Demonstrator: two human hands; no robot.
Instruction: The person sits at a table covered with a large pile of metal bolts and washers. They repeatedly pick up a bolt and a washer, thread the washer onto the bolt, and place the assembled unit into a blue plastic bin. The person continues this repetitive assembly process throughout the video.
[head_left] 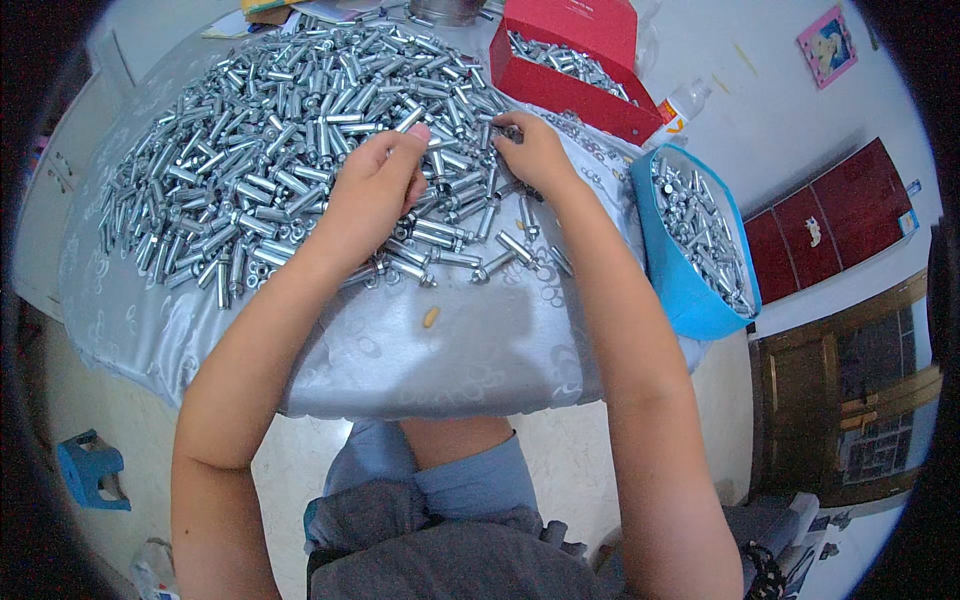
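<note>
A: What is shown, largest first?

B: A table (440,360) draped in a grey cloth is seen, and most of its top is covered by a heap of silver bolts (250,150). At its right edge a blue tub (690,300) filled with more bolts is set, and at the far side a red box (580,60) holding others is placed. A white bottle (683,105) is seen between box and tub.

A: And the hands?

B: The left hand (372,195) is laid over the near edge of the heap, its fingers curled inward; a bolt (408,118) is pinched at the fingertips. The right hand (535,150) is pressed into the heap just beside it, fingers bent on something small, though what is gripped cannot be told.

A: Anything smaller?

B: Loose bolts and washers (545,270) are scattered on the cloth below the hands, and a small tan piece (431,317) is left alone nearer the table edge.
</note>
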